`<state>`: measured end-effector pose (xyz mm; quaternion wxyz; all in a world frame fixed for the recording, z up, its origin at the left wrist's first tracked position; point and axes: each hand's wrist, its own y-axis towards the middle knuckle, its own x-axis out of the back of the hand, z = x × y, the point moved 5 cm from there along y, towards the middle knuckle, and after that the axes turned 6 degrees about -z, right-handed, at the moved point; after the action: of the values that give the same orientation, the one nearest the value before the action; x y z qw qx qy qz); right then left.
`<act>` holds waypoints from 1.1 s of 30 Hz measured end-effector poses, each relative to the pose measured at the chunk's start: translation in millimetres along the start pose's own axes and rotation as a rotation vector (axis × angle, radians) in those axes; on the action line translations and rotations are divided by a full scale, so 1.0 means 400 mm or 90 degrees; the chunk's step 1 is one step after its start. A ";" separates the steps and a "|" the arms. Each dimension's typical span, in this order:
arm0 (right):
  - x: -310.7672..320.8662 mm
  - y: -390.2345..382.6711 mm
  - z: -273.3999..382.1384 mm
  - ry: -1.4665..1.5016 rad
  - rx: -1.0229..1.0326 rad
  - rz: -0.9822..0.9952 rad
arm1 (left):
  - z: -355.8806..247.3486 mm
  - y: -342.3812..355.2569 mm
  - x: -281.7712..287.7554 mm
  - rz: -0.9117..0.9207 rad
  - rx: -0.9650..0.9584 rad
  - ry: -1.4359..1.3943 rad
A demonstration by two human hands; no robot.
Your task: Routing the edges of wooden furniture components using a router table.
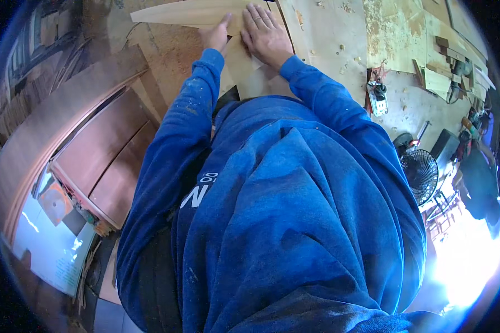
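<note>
A pale wooden board with a tapered left end lies across the top of the view. My left hand is at its near edge, thumb on top and fingers mostly hidden; it looks closed on the board. Beside it, my right hand rests palm down on pale wood, with the fingers stretched out flat. The far part of the board is cut off by the top of the picture. Both forearms are in blue sleeves speckled with dust.
Sawdust lies around the work. To the right are a socket box with wires, stacked wood offcuts and a black fan. A brown panelled wooden piece stands at the left.
</note>
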<state>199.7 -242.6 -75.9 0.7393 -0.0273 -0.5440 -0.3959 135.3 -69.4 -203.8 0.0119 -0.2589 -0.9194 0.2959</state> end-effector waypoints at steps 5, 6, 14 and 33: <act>0.006 0.001 -0.007 -0.004 -0.013 0.014 | 0.000 0.002 -0.008 0.000 -0.024 0.006; 0.006 0.005 -0.006 -0.007 -0.009 0.012 | -0.005 -0.001 -0.007 -0.002 -0.035 0.016; -0.007 0.010 -0.018 0.002 -0.029 0.011 | -0.073 -0.055 -0.046 -0.029 -0.065 0.083; -0.005 0.031 -0.025 0.010 -0.032 -0.002 | -0.061 -0.025 -0.044 -0.011 -0.071 0.134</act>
<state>214.9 -237.8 -76.9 0.7418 -0.0416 -0.5282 -0.4110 150.3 -71.8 -175.7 0.0968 -0.2813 -0.9301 0.2155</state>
